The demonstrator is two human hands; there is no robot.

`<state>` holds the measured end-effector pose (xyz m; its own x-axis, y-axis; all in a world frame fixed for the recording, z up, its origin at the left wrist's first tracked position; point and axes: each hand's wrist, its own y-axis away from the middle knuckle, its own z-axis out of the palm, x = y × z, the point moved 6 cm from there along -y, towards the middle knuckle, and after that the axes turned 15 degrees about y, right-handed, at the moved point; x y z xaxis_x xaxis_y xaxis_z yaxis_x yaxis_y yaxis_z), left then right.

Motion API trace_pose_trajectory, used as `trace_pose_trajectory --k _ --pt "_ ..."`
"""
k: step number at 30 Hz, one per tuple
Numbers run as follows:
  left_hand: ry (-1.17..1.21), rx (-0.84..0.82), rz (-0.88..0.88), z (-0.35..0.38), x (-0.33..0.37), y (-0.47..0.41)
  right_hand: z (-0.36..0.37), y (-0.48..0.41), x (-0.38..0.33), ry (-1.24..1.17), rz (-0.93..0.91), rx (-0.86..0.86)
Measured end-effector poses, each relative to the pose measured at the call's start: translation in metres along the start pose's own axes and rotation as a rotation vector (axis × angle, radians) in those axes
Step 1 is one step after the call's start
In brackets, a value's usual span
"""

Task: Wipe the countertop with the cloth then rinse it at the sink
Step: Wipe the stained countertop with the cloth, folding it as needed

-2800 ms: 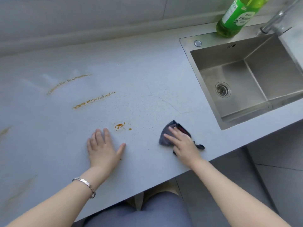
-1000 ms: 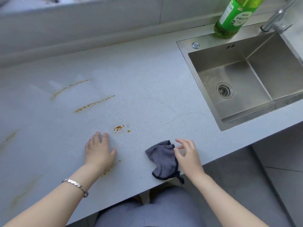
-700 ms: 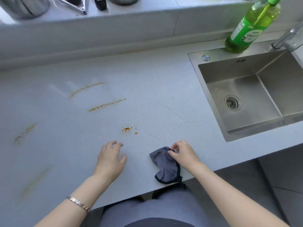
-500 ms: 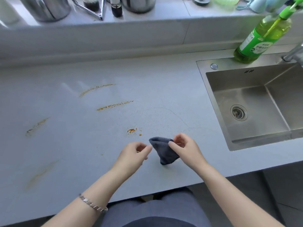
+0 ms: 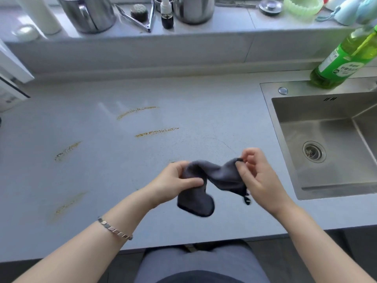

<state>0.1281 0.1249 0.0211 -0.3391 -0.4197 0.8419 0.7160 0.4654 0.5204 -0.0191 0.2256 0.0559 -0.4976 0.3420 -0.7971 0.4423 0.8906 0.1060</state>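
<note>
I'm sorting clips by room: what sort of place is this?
Most likely a home kitchen: a steel sink set into a stained countertop, a green detergent-like bottle beside it, and metal pots on the ledge behind.

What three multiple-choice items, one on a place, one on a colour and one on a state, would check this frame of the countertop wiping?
1. Where does the green bottle stand?
A. on a shelf overhead
B. on the steel rim of the sink, behind the basin
C. on its side down in the basin

2. What colour is the cloth?
A. yellow
B. white
C. dark grey

3. How is the cloth held?
A. gripped by the left hand and the right hand together
B. pressed flat under one palm
C. draped over a tap

Answers:
1 B: the bottle's base sits on the steel behind the basin.
2 C: the fabric is dark grey with a darker edge.
3 A: each hand grips one end, and the cloth sags between them.
</note>
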Motion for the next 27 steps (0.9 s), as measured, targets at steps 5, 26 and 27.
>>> trace_pose_trajectory --k 5,26,27 --pt "-0.239 -0.104 -0.037 0.007 0.009 0.008 -0.025 -0.022 -0.003 0.010 -0.006 0.098" --pt "0.302 0.124 0.038 -0.001 0.006 0.012 0.076 -0.002 0.044 -0.939 0.525 -0.235" --pt "0.264 0.126 0.050 -0.003 0.006 0.012 0.071 -0.003 0.045 -0.917 0.531 -0.191"
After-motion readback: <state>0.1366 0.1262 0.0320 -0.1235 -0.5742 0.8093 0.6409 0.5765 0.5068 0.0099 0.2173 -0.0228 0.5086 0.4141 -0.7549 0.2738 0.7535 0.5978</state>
